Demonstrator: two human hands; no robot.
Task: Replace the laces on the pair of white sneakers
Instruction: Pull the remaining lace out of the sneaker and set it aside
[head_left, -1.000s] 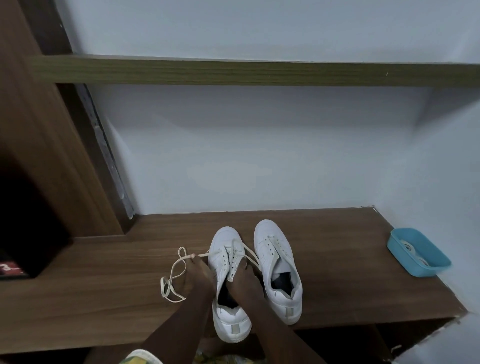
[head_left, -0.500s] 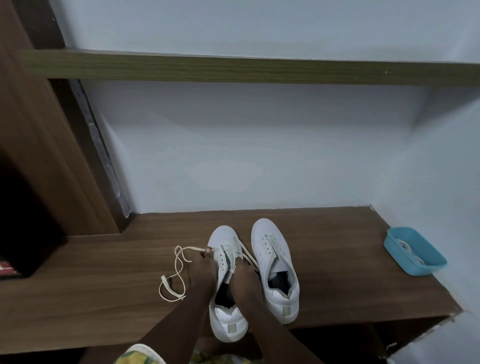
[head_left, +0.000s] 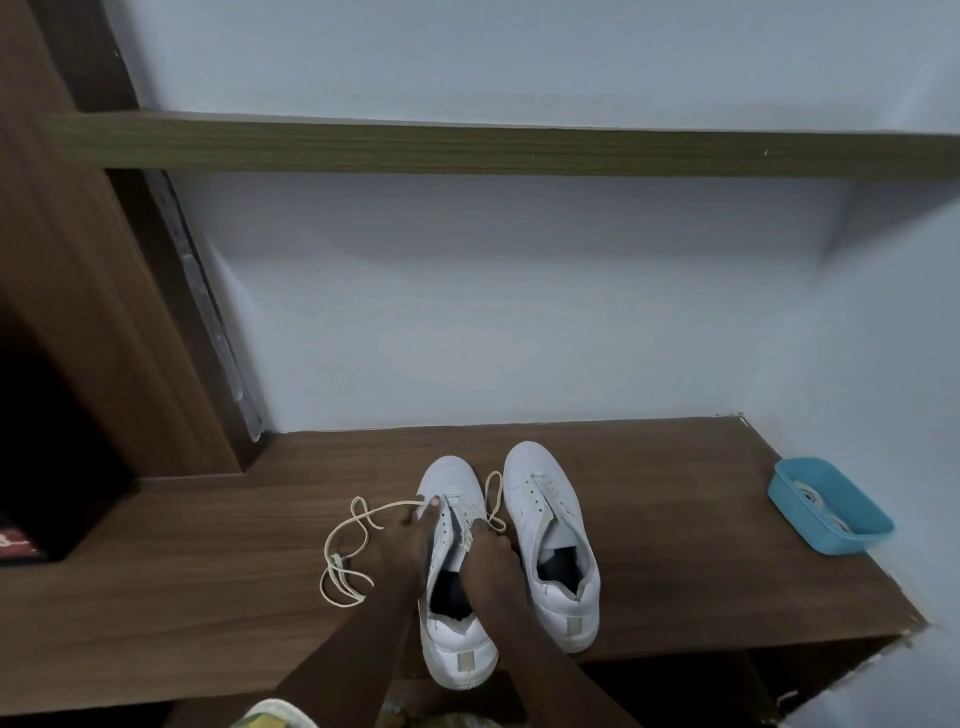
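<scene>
Two white sneakers stand side by side on a brown wooden shelf (head_left: 675, 519), toes toward the wall. The left sneaker (head_left: 451, 639) has a cream lace (head_left: 343, 571) running out of its eyelets and lying in loops on the wood to its left. My left hand (head_left: 402, 540) pinches this lace at the sneaker's left eyelet row. My right hand (head_left: 488, 551) grips the sneaker's right eyelet flap and tongue. A second loop of the lace lies between the shoes. The right sneaker (head_left: 550, 551) has bare eyelets.
A blue plastic tray (head_left: 857, 540) with white laces inside sits at the right end of the shelf, by the white wall. A wooden cabinet side (head_left: 78, 312) rises on the left. Another shelf (head_left: 467, 145) runs overhead.
My left hand has slid forward along the left sneaker toward its lower eyelets. The loose lace has shifted, with a loop now lying between the two shoes.
</scene>
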